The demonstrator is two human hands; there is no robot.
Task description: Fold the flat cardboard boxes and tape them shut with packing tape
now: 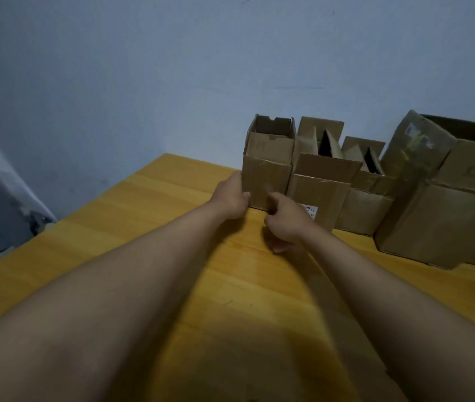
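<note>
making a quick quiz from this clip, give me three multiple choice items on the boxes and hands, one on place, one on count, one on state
1. Where do the boxes stand?
A. along the wall at the table's far right
B. on the floor
C. at the table's near left corner

2. How many boxes show?
A. two
B. four
C. seven

3. How are the tops of the boxes?
A. taped shut
B. crushed flat
C. open, flaps up

Answers:
1 A: the row sits on the table against the wall.
2 B: left box, second box, third box, big box.
3 C: flaps stand up, insides show; left hand and right hand are at the left box.
</note>
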